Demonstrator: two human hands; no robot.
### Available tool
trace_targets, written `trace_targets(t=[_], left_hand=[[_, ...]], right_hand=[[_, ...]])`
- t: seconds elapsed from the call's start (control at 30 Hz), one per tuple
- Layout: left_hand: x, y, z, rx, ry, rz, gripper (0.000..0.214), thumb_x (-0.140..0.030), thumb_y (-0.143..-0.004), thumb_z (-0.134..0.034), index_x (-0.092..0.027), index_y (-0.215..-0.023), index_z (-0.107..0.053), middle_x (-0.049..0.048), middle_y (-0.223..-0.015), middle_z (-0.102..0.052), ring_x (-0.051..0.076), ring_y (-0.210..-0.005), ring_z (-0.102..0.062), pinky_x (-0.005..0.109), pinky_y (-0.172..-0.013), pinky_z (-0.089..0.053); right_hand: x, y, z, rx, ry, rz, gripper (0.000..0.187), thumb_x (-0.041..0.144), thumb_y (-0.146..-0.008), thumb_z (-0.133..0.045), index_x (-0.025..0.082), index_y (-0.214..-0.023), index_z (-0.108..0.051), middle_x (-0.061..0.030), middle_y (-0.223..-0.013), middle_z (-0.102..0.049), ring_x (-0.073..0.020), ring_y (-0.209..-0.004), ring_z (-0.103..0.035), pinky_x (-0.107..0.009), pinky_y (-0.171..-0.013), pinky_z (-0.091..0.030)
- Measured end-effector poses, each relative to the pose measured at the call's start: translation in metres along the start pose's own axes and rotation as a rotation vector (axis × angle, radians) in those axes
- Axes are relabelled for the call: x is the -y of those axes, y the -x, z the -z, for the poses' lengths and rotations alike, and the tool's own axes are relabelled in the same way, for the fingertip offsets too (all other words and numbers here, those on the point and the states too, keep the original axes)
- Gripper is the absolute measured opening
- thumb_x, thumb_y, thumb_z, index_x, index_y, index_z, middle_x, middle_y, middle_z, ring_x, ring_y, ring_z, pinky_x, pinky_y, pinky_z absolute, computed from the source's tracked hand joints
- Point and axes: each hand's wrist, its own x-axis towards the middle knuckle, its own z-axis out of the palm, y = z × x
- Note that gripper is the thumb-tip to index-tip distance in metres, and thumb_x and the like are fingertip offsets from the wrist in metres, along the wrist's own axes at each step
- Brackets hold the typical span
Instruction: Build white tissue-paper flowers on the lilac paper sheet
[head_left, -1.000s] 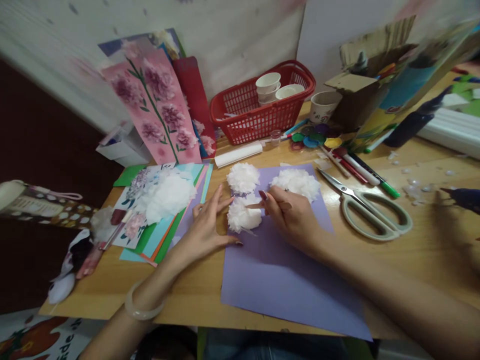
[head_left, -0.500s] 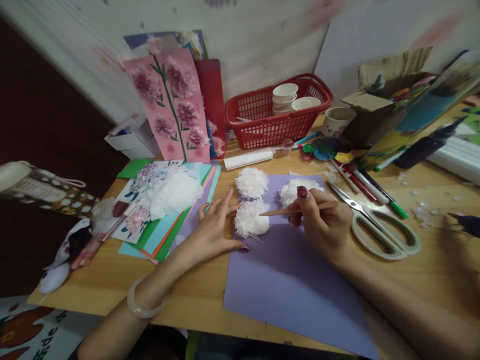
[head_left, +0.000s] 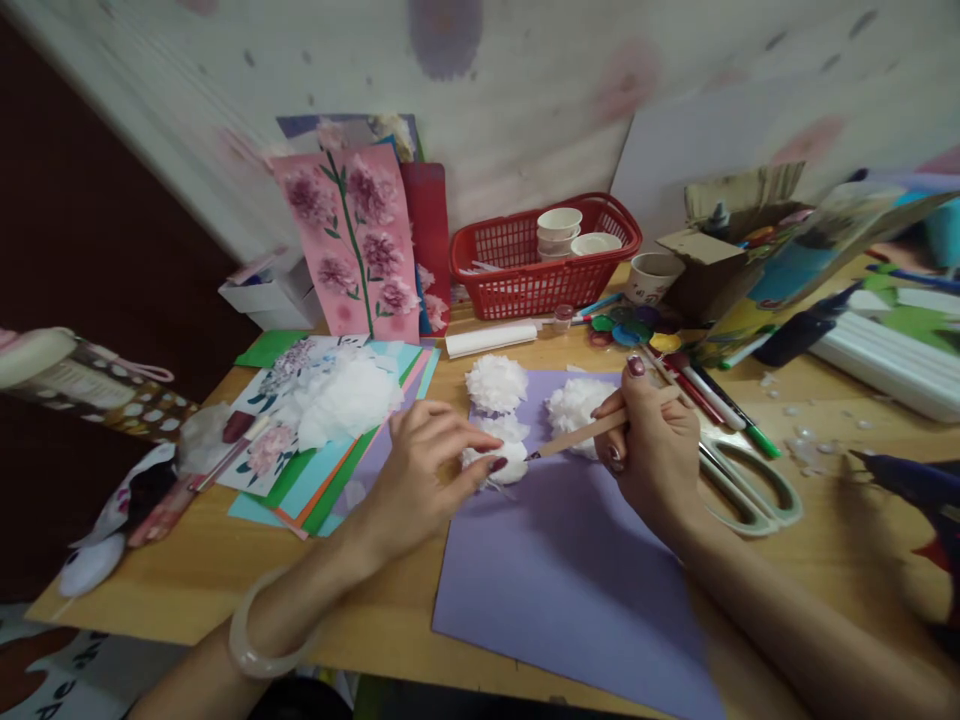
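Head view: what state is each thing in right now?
Left hand, pinching the near tissue flower.
Right hand, gripping the wooden stick.
Wooden stick, tilted, tip at that flower.
Purple paper, flat on the table.
Scissors, lying flat, blades partly hidden.
Red basket, upright, cups inside.

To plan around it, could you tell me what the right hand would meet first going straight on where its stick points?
Probably the white tissue flower pinched by the left hand; the right hand's wooden stick tip seems already at its edge, though depth is unclear.
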Motion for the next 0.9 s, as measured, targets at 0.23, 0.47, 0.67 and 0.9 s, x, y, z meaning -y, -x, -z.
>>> trace_targets(t=[0.23, 0.47, 0.67, 0.9], left_hand=[[-0.035, -0.004, -0.017, 0.056, 0.256, 0.054, 0.024, -0.028, -0.093, -0.056, -0.024, -0.074, -0.070, -0.0002, -0.072, -0.072, 0.020, -0.078, -0.063, 0.039, -0.084, -0.045], [-0.050, 0.007, -0.022, 0.042, 0.596, 0.173, 0.027, -0.027, -0.092, -0.057, -0.020, -0.069, -0.069, 0.0011, -0.061, -0.067, 0.016, -0.061, -0.064, 0.028, -0.062, -0.050], [-0.051, 0.019, -0.020, -0.360, 0.399, -0.063, 0.012, -0.014, -0.086, -0.067, -0.023, -0.089, -0.076, 0.0003, -0.080, -0.078, 0.016, -0.072, -0.072, 0.028, -0.066, -0.057], [-0.046, 0.037, -0.009, -0.617, 0.371, -0.112, 0.022, -0.007, -0.074, -0.079, -0.026, -0.085, -0.077, -0.0039, -0.077, -0.079, 0.014, -0.067, -0.073, 0.026, -0.064, -0.061]], right_hand=[[0.006, 0.007, -0.002, 0.061, -0.050, -0.011, 0.053, 0.065, -0.085, -0.057, 0.021, -0.055, -0.055, 0.0079, -0.029, -0.034, -0.0084, -0.022, -0.030, -0.020, -0.023, -0.024], [0.009, 0.000, -0.002, 0.123, -0.093, -0.103, 0.055, 0.068, -0.081, -0.059, 0.021, -0.053, -0.054, 0.0088, -0.028, -0.031, -0.0073, -0.021, -0.027, -0.019, -0.022, -0.022], [0.039, 0.005, -0.001, 0.292, -0.072, -0.047, 0.052, 0.064, -0.075, -0.068, 0.019, -0.052, -0.059, 0.0064, -0.028, -0.039, -0.0078, -0.021, -0.033, -0.019, -0.021, -0.029], [0.050, 0.045, 0.004, 0.560, -0.137, -0.117, 0.029, 0.045, -0.085, -0.070, 0.017, -0.081, -0.074, -0.0038, -0.058, -0.069, -0.0155, -0.047, -0.066, -0.023, -0.038, -0.055]])
